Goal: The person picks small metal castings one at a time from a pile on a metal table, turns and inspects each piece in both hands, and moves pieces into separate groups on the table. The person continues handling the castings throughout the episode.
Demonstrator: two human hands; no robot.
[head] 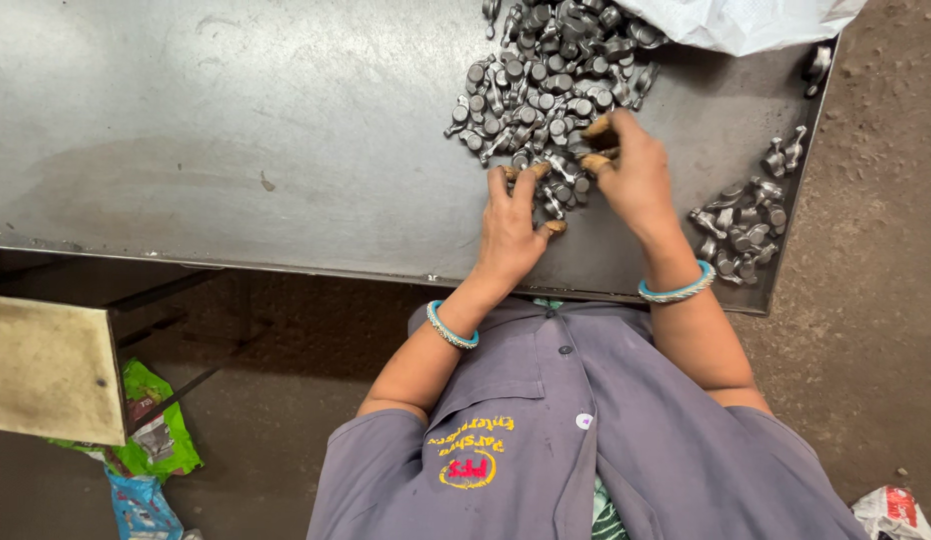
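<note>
Steel tabletop point(236, 150) is covered at the far end by a big pile of small grey metal parts point(546, 80). Its near edge is being picked at by both hands: left hand point(514, 225) fingers spread, right hand point(634, 175) fingertips pinched together on one piece, closer in. A smaller batch point(746, 225) is set aside well right.

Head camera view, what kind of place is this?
Probably a small metal-parts workshop: a steel table on a dirt floor, heaped with grey forged parts, which the left hand and right hand handle.
</note>
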